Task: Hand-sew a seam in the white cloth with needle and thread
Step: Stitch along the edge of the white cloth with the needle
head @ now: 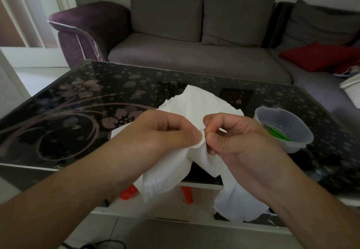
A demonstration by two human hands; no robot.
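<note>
Head view: white cloth (pixel 196 102) sits at frame centre, bunched btwn both hands, upper part spread over the counter (pixel 81 96), lower folds hanging off its near edge twd the floor. Needle & thread too small to make out.

Around it: clear plastic tub (pixel 283 128) on the counter at centre-right, just right of the cloth, w/ green items (pixel 277 134) inside. Orange objects (pixel 186 194) show under the counter edge, partly hidden by the hanging cloth. Grey sofa (pixel 194 53) fills the top of frame, red cushion (pixel 319 55) at upper right. Dark cable (pixel 109 243) on the floor, bottom left-centre.

Left hand (pixel 155 131): fingers curled, thumb & forefinger pinching a fold of the cloth at centre. Right hand (pixel 239 141): also curled, thumb & fingertips pinching the same fold right beside the left thumb; the two nearly touch.

Both forearms come in from the bottom corners, angled inward & up, wrists raised over the counter's near edge, backs of hands facing the camera.
</note>
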